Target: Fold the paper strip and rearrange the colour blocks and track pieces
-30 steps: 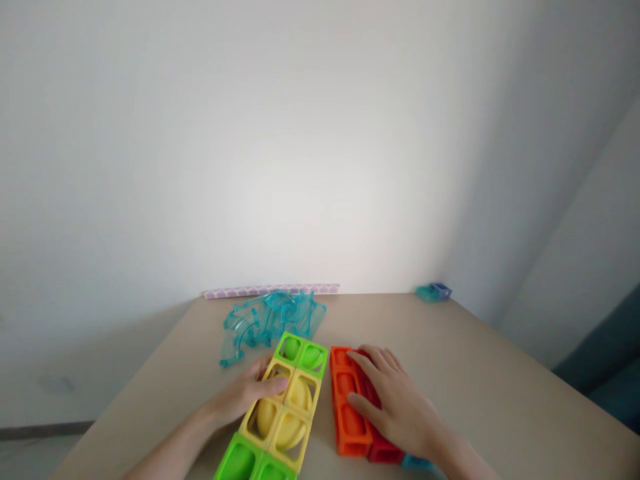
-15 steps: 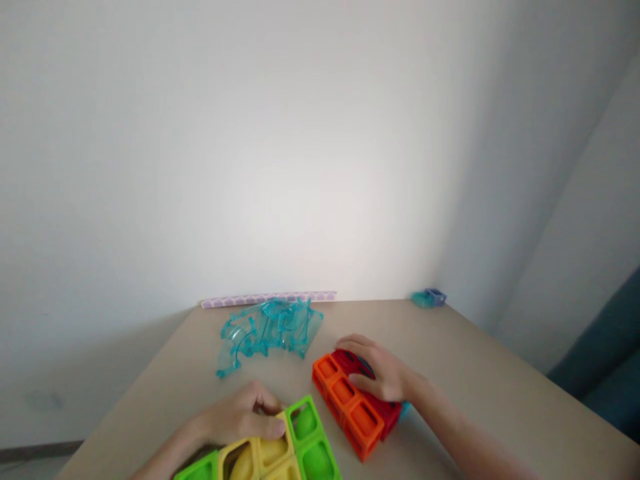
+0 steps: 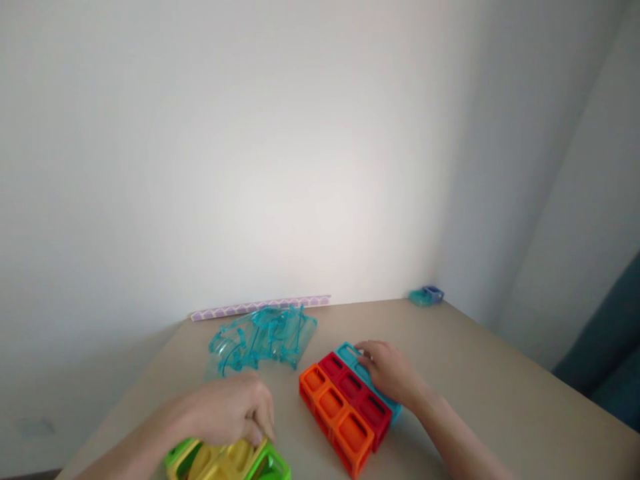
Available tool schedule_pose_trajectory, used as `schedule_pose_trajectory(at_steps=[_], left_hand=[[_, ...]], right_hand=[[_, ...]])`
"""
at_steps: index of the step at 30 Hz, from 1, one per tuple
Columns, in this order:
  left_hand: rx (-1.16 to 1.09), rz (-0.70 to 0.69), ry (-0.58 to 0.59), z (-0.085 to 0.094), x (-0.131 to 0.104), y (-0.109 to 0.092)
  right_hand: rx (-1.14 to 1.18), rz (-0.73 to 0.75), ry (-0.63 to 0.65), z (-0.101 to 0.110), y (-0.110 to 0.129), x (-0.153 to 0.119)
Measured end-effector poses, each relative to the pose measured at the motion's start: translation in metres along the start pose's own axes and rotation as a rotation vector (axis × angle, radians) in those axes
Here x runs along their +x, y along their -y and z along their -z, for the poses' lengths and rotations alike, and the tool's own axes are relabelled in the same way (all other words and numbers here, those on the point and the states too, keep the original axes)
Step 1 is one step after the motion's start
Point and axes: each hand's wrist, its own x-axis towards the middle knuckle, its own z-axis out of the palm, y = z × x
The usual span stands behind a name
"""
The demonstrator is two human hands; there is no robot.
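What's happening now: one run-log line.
left hand: holds yellow-green blocks | right hand: on orange-red-blue blocks, blue side | table: clear blue pieces

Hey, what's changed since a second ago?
The left hand has drawn the yellow-green block toward the person and turned it. The orange-red-blue block has turned too; the right hand shifted from its red row to the blue row. The teal pieces and purple strip stayed put.
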Motion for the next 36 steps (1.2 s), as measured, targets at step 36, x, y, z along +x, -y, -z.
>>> schedule_pose_trajectory(at_steps=[36], left_hand=[[0.172, -0.537, 0.030, -0.086, 0.093, -0.057]], right_hand=[[0.248, 0.286, 0.135, -0.007, 0.020, 0.016]])
